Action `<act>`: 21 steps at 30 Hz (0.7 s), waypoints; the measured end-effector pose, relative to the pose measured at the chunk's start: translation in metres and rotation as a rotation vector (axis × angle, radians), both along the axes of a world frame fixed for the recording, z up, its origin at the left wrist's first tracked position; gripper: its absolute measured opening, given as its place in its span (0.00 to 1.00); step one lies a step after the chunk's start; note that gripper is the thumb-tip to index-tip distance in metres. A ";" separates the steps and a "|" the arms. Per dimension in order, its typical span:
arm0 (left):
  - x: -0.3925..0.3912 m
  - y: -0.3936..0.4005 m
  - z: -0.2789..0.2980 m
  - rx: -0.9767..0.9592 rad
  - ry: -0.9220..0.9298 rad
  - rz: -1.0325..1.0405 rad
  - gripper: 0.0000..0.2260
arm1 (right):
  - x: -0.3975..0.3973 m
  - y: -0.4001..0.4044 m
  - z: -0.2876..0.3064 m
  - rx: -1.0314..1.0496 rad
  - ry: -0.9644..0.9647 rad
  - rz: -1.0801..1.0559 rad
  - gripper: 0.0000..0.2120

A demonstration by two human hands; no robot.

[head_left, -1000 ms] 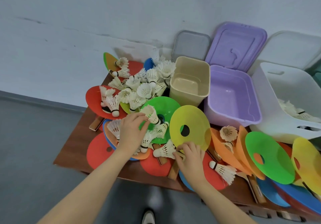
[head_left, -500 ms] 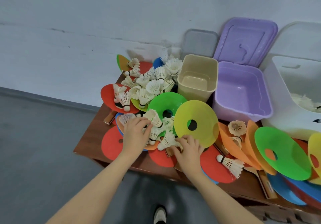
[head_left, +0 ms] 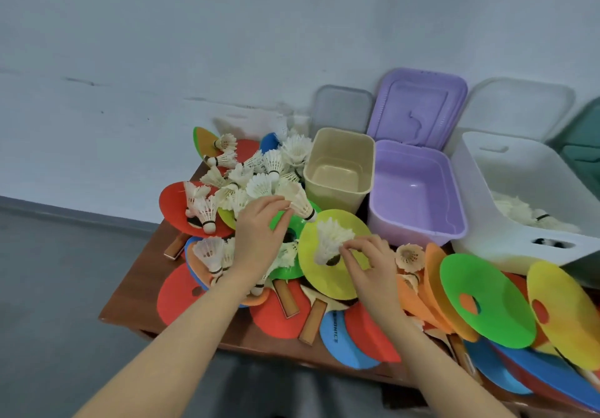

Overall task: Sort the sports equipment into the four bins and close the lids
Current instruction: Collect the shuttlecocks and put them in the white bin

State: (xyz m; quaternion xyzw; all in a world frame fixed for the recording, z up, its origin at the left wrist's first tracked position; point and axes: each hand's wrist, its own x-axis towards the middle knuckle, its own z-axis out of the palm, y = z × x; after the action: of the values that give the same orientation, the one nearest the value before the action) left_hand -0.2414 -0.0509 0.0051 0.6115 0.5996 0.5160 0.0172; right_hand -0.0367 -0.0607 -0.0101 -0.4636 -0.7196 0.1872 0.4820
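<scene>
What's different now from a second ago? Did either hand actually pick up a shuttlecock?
Yes, both. The right hand, earlier down among the paddles, has lifted a shuttlecock in front of the yellow disc, pinching it. The left hand has risen with another shuttlecock between its fingertips. The beige bin, purple bin and white bin stay open where they were.

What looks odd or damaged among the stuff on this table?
One shuttlecock, right of the yellow disc and in front of the purple bin, looks tan and splayed, unlike the white ones. The rest is a jumbled pile of discs and paddles, some overhanging the table edge.
</scene>
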 end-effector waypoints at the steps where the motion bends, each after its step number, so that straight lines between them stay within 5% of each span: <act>1: 0.010 0.010 0.005 0.010 -0.015 -0.030 0.12 | 0.010 0.007 0.007 0.015 -0.011 -0.030 0.05; 10: 0.130 0.079 0.039 0.002 -0.072 -0.285 0.14 | 0.132 0.049 0.052 0.129 -0.058 -0.367 0.02; 21: 0.297 0.167 0.067 -0.122 -0.048 -0.449 0.12 | 0.285 0.139 0.072 0.114 -0.014 -0.508 0.03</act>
State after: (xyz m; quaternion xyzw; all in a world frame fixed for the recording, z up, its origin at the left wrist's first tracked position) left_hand 0.0553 0.1164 0.0718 0.7148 0.4783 0.4764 0.1829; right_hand 0.2482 0.0783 0.0623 -0.6027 -0.5927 0.0160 0.5340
